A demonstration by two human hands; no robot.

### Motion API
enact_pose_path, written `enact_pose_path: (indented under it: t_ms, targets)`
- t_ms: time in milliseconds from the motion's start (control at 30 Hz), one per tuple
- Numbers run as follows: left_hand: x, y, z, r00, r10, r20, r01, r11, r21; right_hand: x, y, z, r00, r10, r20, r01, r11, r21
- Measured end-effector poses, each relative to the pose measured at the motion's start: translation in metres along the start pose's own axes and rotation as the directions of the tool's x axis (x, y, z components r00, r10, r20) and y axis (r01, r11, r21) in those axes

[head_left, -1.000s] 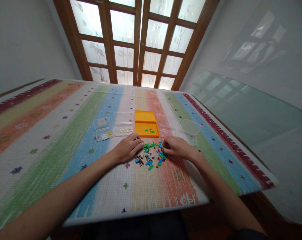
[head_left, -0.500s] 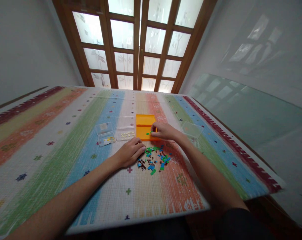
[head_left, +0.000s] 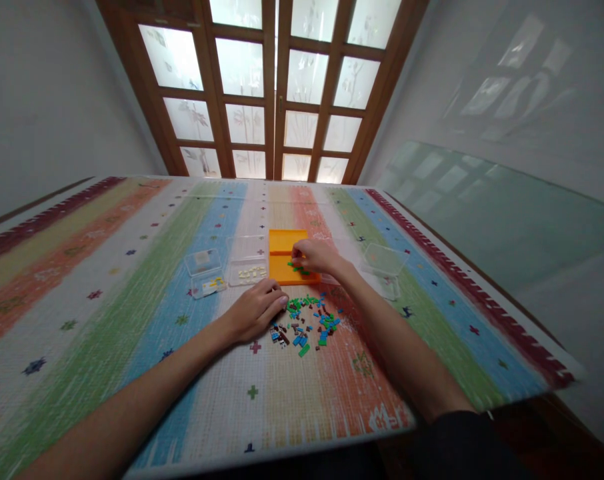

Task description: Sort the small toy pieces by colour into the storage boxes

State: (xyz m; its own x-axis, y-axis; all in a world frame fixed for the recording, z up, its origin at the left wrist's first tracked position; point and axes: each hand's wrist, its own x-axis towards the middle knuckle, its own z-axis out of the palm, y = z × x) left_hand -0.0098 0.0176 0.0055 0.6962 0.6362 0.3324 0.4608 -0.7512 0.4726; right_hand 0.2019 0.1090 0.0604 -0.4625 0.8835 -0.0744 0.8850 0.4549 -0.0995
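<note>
Orange box (head_left: 279, 267) sits open at the far side of the loose brick pile (head_left: 328, 321), green pieces (head_left: 305, 272) in its near half. Right hand (head_left: 316, 256) is over that half, fingertips narrow; can't tell if they grip a piece. Left hand (head_left: 259, 310) rests on the striped cloth (head_left: 302, 400) at the pile's left edge, fingers close together, can't tell if holding anything. Clear box (head_left: 231, 273) with cream pieces (head_left: 253, 273) just left of the orange one.

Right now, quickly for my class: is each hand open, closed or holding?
Left hand: loosely curled beside small green, blue and brown pieces; holding cannot be told.
Right hand: bunched over the open orange plastic box; holding cannot be told.
</note>
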Motion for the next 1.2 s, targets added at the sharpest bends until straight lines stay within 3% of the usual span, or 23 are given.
enact_pose_path:
  t_ms: [400, 500, 600, 700, 800, 967, 1200]
  targets:
    - [0.002, -0.008, -0.005, 0.988, -0.142, -0.053, 0.133, 0.98, -0.146, -0.008, -0.009, -0.005, 1.0, 0.028, 0.006, -0.027, 0.988, -0.155]
    - [0.002, -0.009, -0.005, 0.99, -0.134, -0.041, 0.127, 0.981, -0.144, -0.017, -0.014, -0.015, 0.999, -0.016, -0.032, 0.012, 0.99, -0.143]
    - [0.002, -0.009, -0.004, 0.994, -0.104, -0.033, 0.099, 0.987, -0.123, -0.029, -0.016, -0.019, 0.989, -0.145, -0.026, 0.143, 0.987, -0.075]
    - [0.001, -0.008, -0.002, 0.993, -0.106, -0.05, 0.099, 0.988, -0.118, -0.045, -0.014, -0.012, 0.952, -0.306, 0.025, 0.305, 0.951, 0.038]
    - [0.001, -0.007, -0.001, 0.993, -0.101, -0.066, 0.093, 0.989, -0.118, -0.062, -0.009, 0.0, 0.927, -0.372, 0.053, 0.361, 0.92, 0.152]
    - [0.001, -0.007, 0.001, 0.992, -0.099, -0.082, 0.088, 0.988, -0.128, -0.082, -0.008, 0.018, 0.938, -0.346, 0.03, 0.33, 0.915, 0.23]
    - [0.001, -0.004, 0.0, 0.991, -0.119, -0.065, 0.109, 0.984, -0.139, -0.084, -0.009, 0.035, 0.949, -0.306, -0.079, 0.316, 0.913, 0.257]
